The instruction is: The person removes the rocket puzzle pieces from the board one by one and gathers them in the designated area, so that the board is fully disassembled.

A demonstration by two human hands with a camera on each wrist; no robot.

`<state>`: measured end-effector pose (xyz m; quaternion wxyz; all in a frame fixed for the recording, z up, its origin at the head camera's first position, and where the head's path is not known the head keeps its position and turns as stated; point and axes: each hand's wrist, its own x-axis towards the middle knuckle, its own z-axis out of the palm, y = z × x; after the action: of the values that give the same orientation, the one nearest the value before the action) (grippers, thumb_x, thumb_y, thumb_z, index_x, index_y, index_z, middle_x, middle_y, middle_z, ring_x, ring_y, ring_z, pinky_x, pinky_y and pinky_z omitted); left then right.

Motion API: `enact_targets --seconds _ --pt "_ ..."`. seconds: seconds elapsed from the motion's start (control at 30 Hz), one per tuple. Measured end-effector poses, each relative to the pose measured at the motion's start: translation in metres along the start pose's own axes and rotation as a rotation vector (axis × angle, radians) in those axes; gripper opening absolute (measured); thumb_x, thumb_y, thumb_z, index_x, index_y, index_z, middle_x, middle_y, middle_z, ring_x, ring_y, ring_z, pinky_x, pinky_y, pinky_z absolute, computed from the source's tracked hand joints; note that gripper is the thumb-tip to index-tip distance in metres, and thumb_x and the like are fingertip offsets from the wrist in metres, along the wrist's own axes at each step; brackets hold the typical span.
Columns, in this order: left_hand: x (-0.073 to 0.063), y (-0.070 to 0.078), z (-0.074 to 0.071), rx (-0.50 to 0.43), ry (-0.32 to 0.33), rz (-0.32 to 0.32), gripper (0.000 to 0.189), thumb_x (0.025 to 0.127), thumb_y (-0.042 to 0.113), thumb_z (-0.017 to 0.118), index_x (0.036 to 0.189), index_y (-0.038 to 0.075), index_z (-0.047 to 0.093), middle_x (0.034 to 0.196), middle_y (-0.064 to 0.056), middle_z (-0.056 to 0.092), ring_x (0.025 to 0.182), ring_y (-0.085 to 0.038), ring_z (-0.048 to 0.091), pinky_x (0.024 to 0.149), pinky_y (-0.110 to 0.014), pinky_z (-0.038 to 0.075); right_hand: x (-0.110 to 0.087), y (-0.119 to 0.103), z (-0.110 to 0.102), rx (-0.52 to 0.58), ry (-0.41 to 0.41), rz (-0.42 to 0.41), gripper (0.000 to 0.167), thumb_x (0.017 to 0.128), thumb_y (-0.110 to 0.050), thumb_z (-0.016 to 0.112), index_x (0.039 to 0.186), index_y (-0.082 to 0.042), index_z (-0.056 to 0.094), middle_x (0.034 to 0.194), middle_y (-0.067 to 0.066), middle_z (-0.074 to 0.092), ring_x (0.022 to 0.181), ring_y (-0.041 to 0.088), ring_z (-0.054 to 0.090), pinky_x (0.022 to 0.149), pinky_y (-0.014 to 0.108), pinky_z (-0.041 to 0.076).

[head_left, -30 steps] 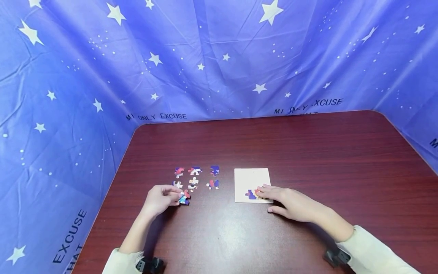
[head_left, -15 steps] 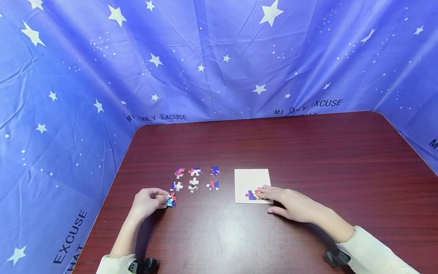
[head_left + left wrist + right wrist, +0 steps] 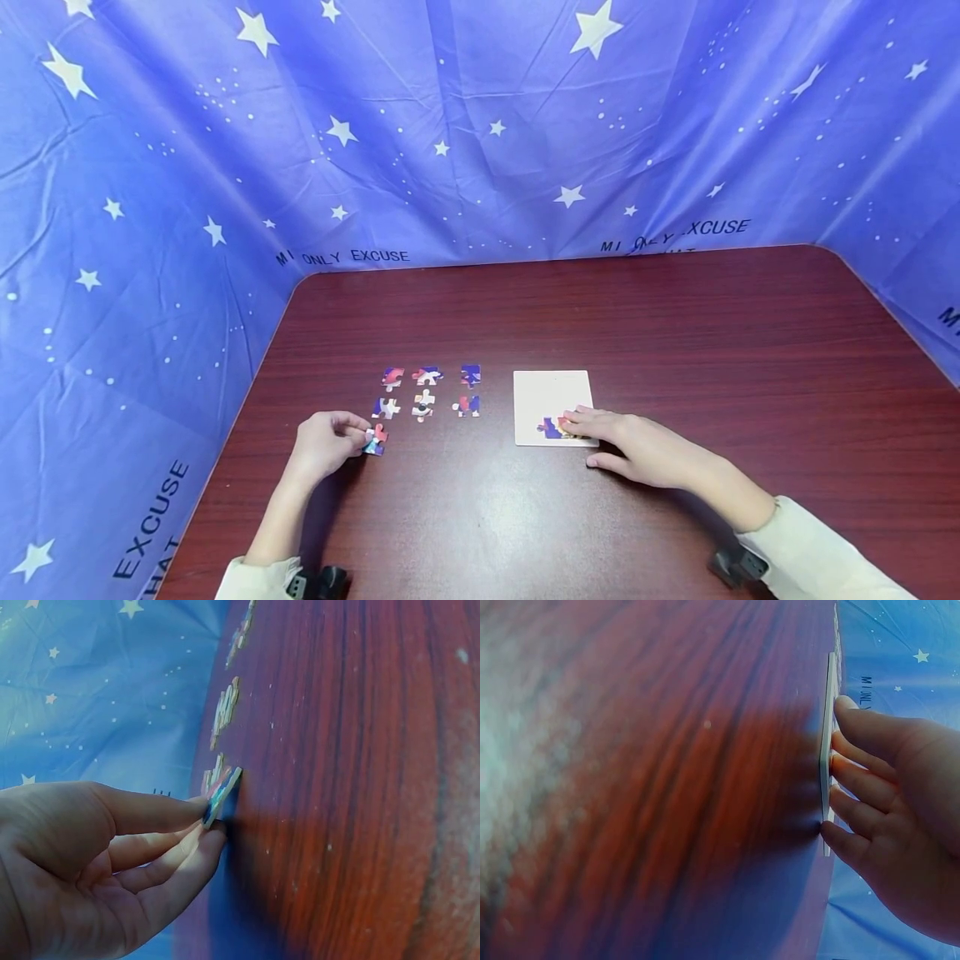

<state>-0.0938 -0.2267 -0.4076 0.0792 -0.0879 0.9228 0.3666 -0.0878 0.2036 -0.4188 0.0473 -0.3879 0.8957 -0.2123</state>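
Observation:
My left hand (image 3: 327,444) pinches a jigsaw puzzle piece (image 3: 376,439) printed in red, blue and white, at the left end of the nearest row. In the left wrist view that piece (image 3: 224,796) stands tilted between thumb and fingertips, close over the table. Fairly straight fingers of my right hand (image 3: 637,446) rest on the lower right corner of a pale square puzzle board (image 3: 551,392). A purple puzzle piece (image 3: 551,427) lies on the board beside those fingertips, which partly cover a red and yellow patch. From the right wrist, the board (image 3: 826,757) shows edge-on.
Two rows of loose puzzle pieces lie left of the board, among them a red one (image 3: 393,377), a white one (image 3: 423,406) and a purple one (image 3: 470,374). The dark red wooden table (image 3: 480,325) ends at a blue star-patterned curtain (image 3: 480,192).
My left hand has drawn the pinched puzzle piece to the left, uncovering the white piece behind it, then stayed nearly still. The right hand has kept its place on the board.

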Motion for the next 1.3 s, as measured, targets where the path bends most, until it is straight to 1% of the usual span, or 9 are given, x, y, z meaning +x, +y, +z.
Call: enact_targets --seconds 0.1,0.2,0.37,0.57,0.77,1.0,1.13,1.2,1.3 --pt "-0.002 0.002 -0.001 0.039 0.012 0.014 0.007 0.078 0.003 0.070 0.084 0.002 0.073 0.065 -0.005 0.070 0.056 -0.004 0.060 0.053 -0.018 0.047 0.000 0.000 0.000 -0.001 -0.002 0.003 0.047 0.088 -0.020 0.067 0.133 -0.011 0.057 0.138 0.007 0.058 0.130 0.027 0.053 0.102 0.046 0.046" --pt "-0.004 0.005 -0.002 0.081 0.030 0.028 0.005 0.078 0.005 0.070 0.082 0.003 0.073 0.064 -0.004 0.069 0.055 -0.005 0.054 0.054 -0.021 0.044 -0.001 0.000 0.000 -0.003 -0.002 0.004 0.047 0.088 -0.020 0.067 0.133 -0.011 0.057 0.138 0.007 0.058 0.130 0.026 0.053 0.102 0.046 0.046" --pt "-0.006 0.006 -0.003 0.124 0.050 0.040 0.004 0.078 0.007 0.071 0.081 0.005 0.073 0.064 -0.002 0.067 0.057 -0.008 0.051 0.057 -0.023 0.042 0.000 0.000 0.000 -0.012 0.007 -0.007 0.047 0.088 -0.019 0.067 0.133 -0.012 0.057 0.138 0.006 0.059 0.129 0.026 0.054 0.101 0.046 0.047" --pt "-0.006 0.006 -0.003 0.122 0.053 0.041 0.005 0.078 0.006 0.070 0.082 0.004 0.073 0.064 -0.004 0.067 0.054 -0.007 0.052 0.056 -0.023 0.043 0.000 0.000 0.000 -0.011 0.011 -0.008 0.047 0.088 -0.019 0.067 0.133 -0.011 0.057 0.138 0.007 0.059 0.129 0.026 0.054 0.101 0.046 0.047" --pt "-0.005 0.007 -0.002 0.143 0.062 0.061 0.009 0.077 0.006 0.067 0.082 0.003 0.073 0.066 -0.005 0.070 0.058 -0.006 0.053 0.058 -0.022 0.043 0.000 0.001 0.000 -0.008 0.016 -0.019 0.046 0.088 -0.019 0.067 0.133 -0.010 0.058 0.137 0.008 0.059 0.129 0.027 0.054 0.101 0.046 0.047" --pt "-0.005 0.008 -0.002 0.170 0.082 0.083 0.007 0.078 0.009 0.073 0.080 0.002 0.072 0.066 -0.005 0.069 0.058 -0.006 0.055 0.059 -0.024 0.044 0.000 0.002 0.001 -0.009 0.023 -0.037 0.045 0.088 -0.017 0.067 0.132 -0.008 0.058 0.136 0.010 0.059 0.127 0.029 0.055 0.102 0.046 0.046" --pt "-0.004 0.012 -0.003 0.178 0.094 0.083 0.007 0.078 0.010 0.074 0.080 0.003 0.072 0.067 -0.005 0.070 0.060 -0.006 0.056 0.060 -0.024 0.045 -0.001 0.003 0.001 -0.005 0.017 -0.031 0.046 0.089 -0.018 0.067 0.133 -0.008 0.057 0.137 0.009 0.059 0.128 0.028 0.054 0.102 0.046 0.046" --pt "-0.003 0.016 -0.004 0.178 0.098 0.099 0.008 0.078 0.010 0.074 0.081 0.003 0.072 0.068 -0.007 0.071 0.060 -0.008 0.059 0.060 -0.026 0.046 -0.001 0.003 0.001 -0.006 0.017 -0.030 0.046 0.089 -0.018 0.067 0.132 -0.009 0.058 0.137 0.009 0.059 0.128 0.028 0.054 0.102 0.046 0.046" --pt "-0.001 0.025 -0.003 0.179 0.102 0.133 0.010 0.078 0.011 0.074 0.083 0.003 0.072 0.072 -0.008 0.073 0.065 -0.012 0.067 0.066 -0.030 0.051 -0.002 0.003 0.002 -0.008 0.019 -0.034 0.046 0.089 -0.020 0.067 0.132 -0.009 0.058 0.137 0.009 0.059 0.129 0.028 0.054 0.102 0.046 0.046"
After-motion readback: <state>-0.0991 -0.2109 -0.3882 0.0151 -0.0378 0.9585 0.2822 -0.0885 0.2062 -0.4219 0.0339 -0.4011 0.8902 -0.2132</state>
